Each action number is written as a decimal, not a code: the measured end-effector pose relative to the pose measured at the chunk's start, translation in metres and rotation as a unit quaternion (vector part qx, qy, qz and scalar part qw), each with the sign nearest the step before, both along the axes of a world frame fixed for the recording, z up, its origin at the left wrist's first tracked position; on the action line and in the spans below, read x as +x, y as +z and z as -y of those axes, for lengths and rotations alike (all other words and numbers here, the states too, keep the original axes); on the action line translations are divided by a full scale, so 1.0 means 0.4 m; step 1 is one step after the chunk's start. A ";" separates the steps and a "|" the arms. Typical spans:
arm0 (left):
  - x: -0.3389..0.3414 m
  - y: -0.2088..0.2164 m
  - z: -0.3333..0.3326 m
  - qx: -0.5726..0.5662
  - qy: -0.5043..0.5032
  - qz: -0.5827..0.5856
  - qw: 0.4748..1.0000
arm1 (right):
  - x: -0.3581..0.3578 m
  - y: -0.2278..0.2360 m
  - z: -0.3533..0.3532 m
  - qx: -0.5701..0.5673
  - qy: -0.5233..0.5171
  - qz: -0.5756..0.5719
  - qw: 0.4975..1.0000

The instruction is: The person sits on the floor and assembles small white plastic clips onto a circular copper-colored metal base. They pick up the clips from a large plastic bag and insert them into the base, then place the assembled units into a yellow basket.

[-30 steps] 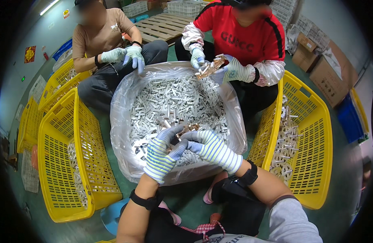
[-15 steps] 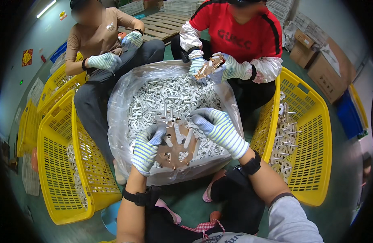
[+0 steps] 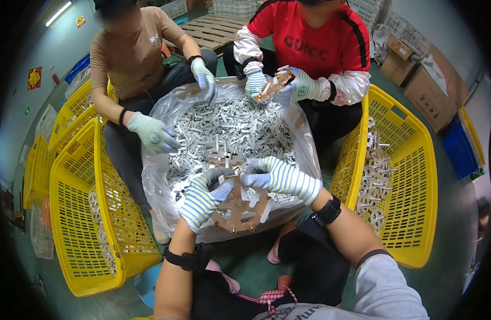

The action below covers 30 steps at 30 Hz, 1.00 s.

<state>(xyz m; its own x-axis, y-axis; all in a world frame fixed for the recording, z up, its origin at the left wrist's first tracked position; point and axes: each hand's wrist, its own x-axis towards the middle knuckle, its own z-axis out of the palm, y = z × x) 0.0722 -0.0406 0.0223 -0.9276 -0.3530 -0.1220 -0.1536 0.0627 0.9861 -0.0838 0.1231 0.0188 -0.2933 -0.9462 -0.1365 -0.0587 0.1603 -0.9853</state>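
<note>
A round copper-coloured metal plate (image 3: 237, 220) with cut-outs and small pegs on its rim hangs tilted over a lined tub of loose pieces. My left hand (image 3: 208, 197), in a striped glove, is closed on the plate's upper left part. At its upper edge my right hand (image 3: 283, 178), gloved alike, is pinched, its fingertips close to the left ones. What lies between the right fingertips is too small to make out. A few pale metal strips (image 3: 266, 211) show against the plate's right side. Many small silvery strips (image 3: 240, 125) fill the tub beyond my hands.
Clear plastic lining (image 3: 157, 176) covers the tub's rim. Yellow crates (image 3: 85, 229) with metal parts stand left, and another yellow crate (image 3: 411, 213) stands right. Across the tub sit two gloved co-workers; one in red (image 3: 320, 40) holds a copper-coloured part (image 3: 275, 86).
My right hand has moved left and down to meet my left fingers, and my left hand has shifted right. The plate has tilted. The left co-worker's hands have come down toward the tub.
</note>
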 end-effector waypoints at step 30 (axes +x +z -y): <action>0.008 -0.018 0.010 0.075 0.063 -0.072 0.993 | -0.027 -0.002 -0.018 -0.131 -0.201 -0.004 0.971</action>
